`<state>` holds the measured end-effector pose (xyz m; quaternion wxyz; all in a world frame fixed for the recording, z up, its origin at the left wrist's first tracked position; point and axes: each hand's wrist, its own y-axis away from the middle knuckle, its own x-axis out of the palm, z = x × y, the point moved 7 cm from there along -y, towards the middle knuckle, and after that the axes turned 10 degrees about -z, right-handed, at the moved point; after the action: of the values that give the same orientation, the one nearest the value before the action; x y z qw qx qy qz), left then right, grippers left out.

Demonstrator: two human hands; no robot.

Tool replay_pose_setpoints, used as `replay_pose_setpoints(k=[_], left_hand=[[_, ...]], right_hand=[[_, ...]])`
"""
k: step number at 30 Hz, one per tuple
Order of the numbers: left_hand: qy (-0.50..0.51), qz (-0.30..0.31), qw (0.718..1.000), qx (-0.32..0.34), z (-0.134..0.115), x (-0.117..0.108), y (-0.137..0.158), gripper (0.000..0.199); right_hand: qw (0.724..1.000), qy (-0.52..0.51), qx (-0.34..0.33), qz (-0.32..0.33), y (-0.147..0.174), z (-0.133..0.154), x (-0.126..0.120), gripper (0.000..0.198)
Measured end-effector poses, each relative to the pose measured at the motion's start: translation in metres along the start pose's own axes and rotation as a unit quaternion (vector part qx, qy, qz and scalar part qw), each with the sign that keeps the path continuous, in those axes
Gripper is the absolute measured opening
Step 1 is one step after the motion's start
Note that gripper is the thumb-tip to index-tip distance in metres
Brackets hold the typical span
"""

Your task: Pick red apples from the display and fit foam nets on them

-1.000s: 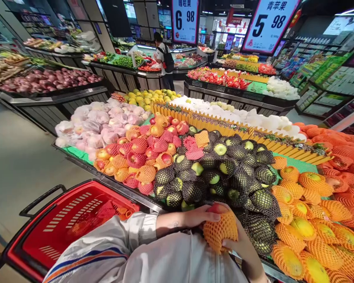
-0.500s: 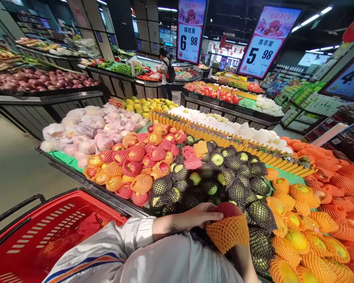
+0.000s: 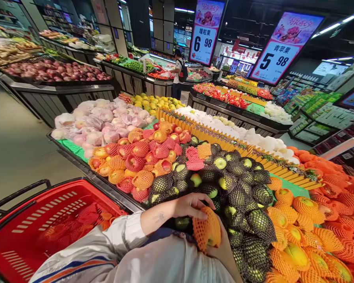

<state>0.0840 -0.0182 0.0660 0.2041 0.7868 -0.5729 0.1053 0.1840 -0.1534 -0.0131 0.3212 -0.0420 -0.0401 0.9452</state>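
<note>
In front of my body I hold an apple (image 3: 214, 238) in an orange foam net (image 3: 205, 232). The net wraps its upper part, while yellowish skin shows bare at the lower right. My left hand (image 3: 191, 206) reaches in from the left, its fingers bent over the top of the net and the thumb lying against it. From below and the right, my right hand (image 3: 222, 247) cups the fruit; most of its fingers are hidden behind it. Just beyond are green apples (image 3: 238, 188) in black foam nets, with red apples (image 3: 140, 149) in pink and orange nets to their left.
A red shopping basket (image 3: 61, 212) at my left holds netted fruit. Orange-netted yellow fruit (image 3: 295, 236) lies at right. Bagged pale fruit (image 3: 100, 122) sits far left, behind which a person (image 3: 178, 74) stands. A low yellow fence (image 3: 224, 141) divides the display.
The apple and both hands have shifted left and turned. Its red top, bare before, is now out of sight under the net and fingers. The view has swung slightly left.
</note>
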Motion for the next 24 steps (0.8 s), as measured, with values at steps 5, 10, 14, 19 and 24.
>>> replay_pose_setpoints(k=[5, 10, 14, 19, 24], left_hand=[[-0.022, -0.087, 0.996, -0.01, 0.014, -0.018, -0.01, 0.063], [-0.027, 0.05, 0.997, 0.05, 0.018, 0.003, -0.011, 0.084], [-0.147, -0.02, 0.983, 0.105, 0.015, -0.001, -0.012, 0.077], [-0.29, -0.092, 0.925, 0.227, 0.004, -0.003, -0.007, 0.104], [-0.331, -0.026, 0.892, 0.307, 0.007, 0.004, -0.009, 0.131]], right_hand=[[0.992, -0.121, 0.024, -0.021, -0.005, 0.022, 0.0, 0.099], [0.961, -0.245, 0.1, -0.085, -0.005, 0.03, -0.009, 0.089], [0.938, -0.288, 0.16, -0.103, 0.0, 0.014, -0.014, 0.075], [0.92, -0.298, 0.229, -0.109, 0.009, -0.018, -0.008, 0.062], [0.918, -0.272, 0.262, -0.118, 0.016, -0.035, 0.0, 0.062]])
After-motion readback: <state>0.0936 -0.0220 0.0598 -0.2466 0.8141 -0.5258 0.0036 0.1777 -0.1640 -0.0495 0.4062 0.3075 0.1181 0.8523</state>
